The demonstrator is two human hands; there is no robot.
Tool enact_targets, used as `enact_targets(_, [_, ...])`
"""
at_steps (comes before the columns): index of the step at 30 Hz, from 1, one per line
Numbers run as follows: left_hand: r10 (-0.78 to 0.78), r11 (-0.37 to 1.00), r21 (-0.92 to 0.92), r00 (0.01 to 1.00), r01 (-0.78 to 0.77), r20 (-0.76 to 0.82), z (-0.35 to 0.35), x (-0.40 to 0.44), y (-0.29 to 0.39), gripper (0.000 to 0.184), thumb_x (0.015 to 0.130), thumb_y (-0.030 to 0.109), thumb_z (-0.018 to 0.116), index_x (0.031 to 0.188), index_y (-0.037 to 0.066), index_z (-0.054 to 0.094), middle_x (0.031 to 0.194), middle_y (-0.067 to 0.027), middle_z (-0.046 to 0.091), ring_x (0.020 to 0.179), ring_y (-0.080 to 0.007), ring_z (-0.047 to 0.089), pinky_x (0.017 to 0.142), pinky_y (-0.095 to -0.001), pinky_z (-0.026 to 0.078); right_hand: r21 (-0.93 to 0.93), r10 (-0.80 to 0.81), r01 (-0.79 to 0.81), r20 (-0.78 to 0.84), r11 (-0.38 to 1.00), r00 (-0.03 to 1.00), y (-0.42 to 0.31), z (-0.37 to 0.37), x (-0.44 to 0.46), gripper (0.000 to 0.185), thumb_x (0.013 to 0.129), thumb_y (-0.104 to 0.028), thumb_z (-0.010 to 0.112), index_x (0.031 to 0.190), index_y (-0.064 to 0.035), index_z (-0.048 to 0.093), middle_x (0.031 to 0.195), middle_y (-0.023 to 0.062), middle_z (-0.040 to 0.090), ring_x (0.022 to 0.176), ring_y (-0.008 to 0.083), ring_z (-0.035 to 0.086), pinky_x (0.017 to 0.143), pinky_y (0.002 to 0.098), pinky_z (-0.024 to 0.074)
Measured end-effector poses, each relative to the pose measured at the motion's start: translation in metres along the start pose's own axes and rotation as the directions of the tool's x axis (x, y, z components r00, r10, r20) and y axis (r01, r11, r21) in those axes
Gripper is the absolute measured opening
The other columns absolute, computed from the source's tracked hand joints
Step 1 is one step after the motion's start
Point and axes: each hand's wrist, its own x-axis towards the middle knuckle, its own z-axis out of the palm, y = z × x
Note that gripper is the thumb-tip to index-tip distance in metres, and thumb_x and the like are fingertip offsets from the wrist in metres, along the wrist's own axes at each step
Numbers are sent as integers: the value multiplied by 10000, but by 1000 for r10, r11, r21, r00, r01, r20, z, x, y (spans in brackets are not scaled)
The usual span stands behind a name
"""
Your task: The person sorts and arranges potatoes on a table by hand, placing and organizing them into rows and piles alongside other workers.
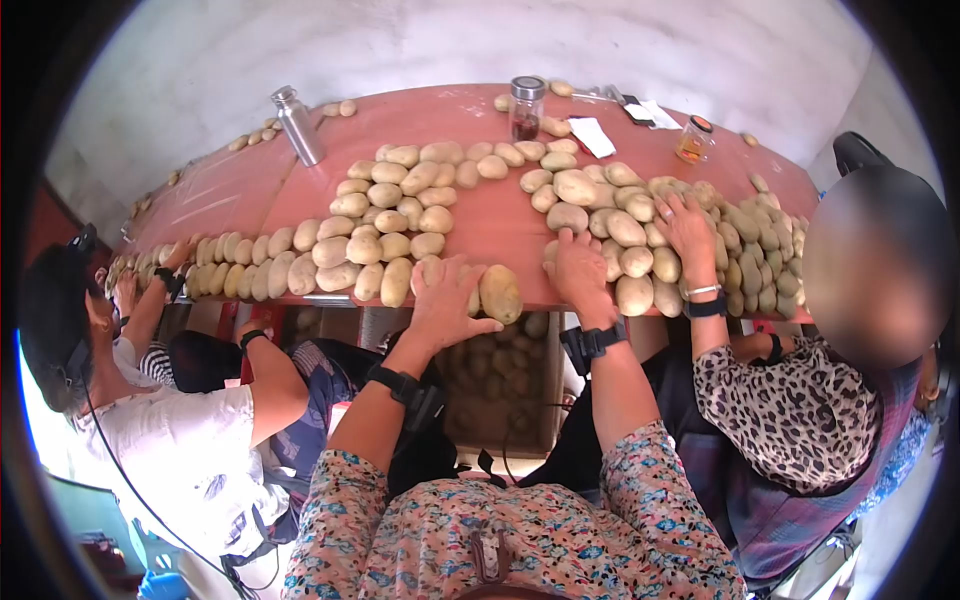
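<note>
My left hand (443, 307) is at the table's near edge, its thumb and fingers around one side of a large, upright potato (501, 294). That potato overhangs the edge, and other potatoes lie partly hidden behind my fingers. My right hand (581, 268) reaches palm-down into the near left side of the right-hand pile. Its fingers are bent over a potato (550, 256), mostly covered by the hand. Just beyond the fingertips lies a brownish potato (567, 218). Black bands circle both my wrists.
Potatoes in rows (385, 220) cover the red table (490, 215) to my left. Below the edge stands a box (520, 430) of potatoes. A steel bottle (298, 126), a lidded jar (526, 108) and a small jar (694, 140) stand farther back. A co-worker's hand (688, 235) touches the right pile; people sit on both sides.
</note>
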Motion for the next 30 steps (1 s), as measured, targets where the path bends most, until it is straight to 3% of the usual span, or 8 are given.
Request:
enact_targets(2, [24, 1000, -17, 1000, -25, -20, 10, 2, 3, 936, 631, 665, 728, 1373, 157, 470, 1425, -136, 391, 1343, -317, 344, 1106, -593, 103, 276, 0, -19, 69, 961, 998, 5, 4, -4, 563, 870, -423, 611, 1251, -29, 486, 1020, 279, 643, 897, 425, 647, 765, 505, 515])
enact_targets(6, [19, 1000, -16, 1000, -20, -8, 2, 0, -8, 932, 627, 677, 723, 1362, 155, 482, 1420, -148, 401, 1348, -319, 341, 1106, -609, 99, 346, -130, 109, 38, 932, 991, -23, 6, -18, 506, 913, -395, 552, 1179, 32, 505, 966, 267, 650, 848, 444, 645, 754, 519, 513])
enact_targets(9, [34, 999, -17, 999, -34, -33, 4, 1, -7, 940, 618, 672, 730, 1356, 144, 488, 1410, -142, 408, 1336, -318, 353, 1110, -606, 97, 383, -144, 79, 145, 921, 979, -37, -17, -34, 452, 940, -387, 513, 1099, 34, 554, 997, 255, 644, 897, 447, 633, 785, 514, 505])
enact_targets(11, [30, 999, -31, 998, -31, -50, 5, 1, -7, 935, 614, 655, 744, 1349, 135, 494, 1409, -135, 407, 1329, -321, 358, 1115, -607, 90, 435, -35, 45, -32, 900, 999, -39, -12, -38, 430, 957, -390, 488, 1073, 14, 581, 990, 255, 640, 930, 439, 624, 810, 509, 495])
enact_targets(14, [24, 999, -31, 999, -26, -38, 2, 0, -6, 941, 612, 641, 755, 1360, 141, 479, 1413, -133, 401, 1343, -324, 341, 1113, -615, 98, 419, -67, 85, -57, 904, 996, -38, -13, -41, 410, 959, -390, 487, 1064, -9, 593, 1022, 258, 628, 956, 431, 617, 833, 510, 487])
enact_targets(20, [56, 998, 23, 992, -53, -112, 10, -2, 10, 989, 615, 625, 765, 1408, 154, 406, 1426, -101, 397, 1365, -318, 319, 1057, -706, 126, 452, -38, -5, 87, 892, 996, -11, -5, -23, 361, 962, -351, 484, 1106, -35, 582, 1071, 230, 625, 997, 409, 612, 846, 516, 483])
enact_targets(24, [26, 997, 76, 992, -16, -125, 20, 9, 14, 940, 643, 548, 781, 1405, 151, 398, 1398, -44, 432, 1346, -306, 348, 1018, -751, 128, 428, -37, 6, 64, 904, 997, -5, 1, -22, 352, 966, -338, 478, 1103, -31, 581, 1054, 229, 631, 1012, 404, 606, 851, 516, 481])
enact_targets(30, [34, 999, -11, 998, -34, -54, 16, 22, 9, 920, 655, 485, 791, 1413, 153, 386, 1386, -42, 453, 1340, -289, 360, 1036, -736, 126, 472, -69, 12, 103, 882, 992, -10, 9, -22, 321, 962, -285, 498, 1107, -1, 540, 1075, 259, 624, 985, 406, 629, 833, 494, 509])
